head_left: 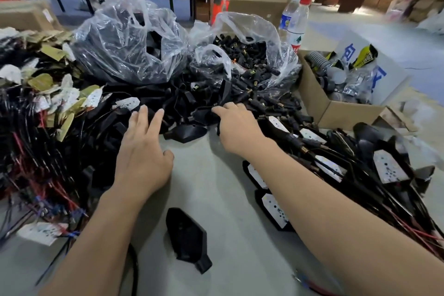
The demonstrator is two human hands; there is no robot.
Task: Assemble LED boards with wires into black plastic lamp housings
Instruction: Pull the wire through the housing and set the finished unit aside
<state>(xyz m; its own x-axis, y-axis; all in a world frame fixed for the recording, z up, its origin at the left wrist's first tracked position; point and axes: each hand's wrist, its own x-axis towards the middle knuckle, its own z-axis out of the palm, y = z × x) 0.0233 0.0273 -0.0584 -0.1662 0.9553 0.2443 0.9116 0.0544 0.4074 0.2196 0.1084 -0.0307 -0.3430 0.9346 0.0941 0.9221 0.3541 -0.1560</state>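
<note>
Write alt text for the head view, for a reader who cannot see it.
Two hands reach into a heap of black lamp housings on a table: the left hand palm down with straight fingers, the right hand with fingers curled into the heap. One housing lies alone nearer the person; wired LED boards are piled on both sides, bags of parts behind.

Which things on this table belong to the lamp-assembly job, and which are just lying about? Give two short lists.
Belongs to the job:
LED boards with wires
pile of black housings
single black housing
housings with boards fitted

Just lying about:
water bottles
cardboard box of oddments
</note>
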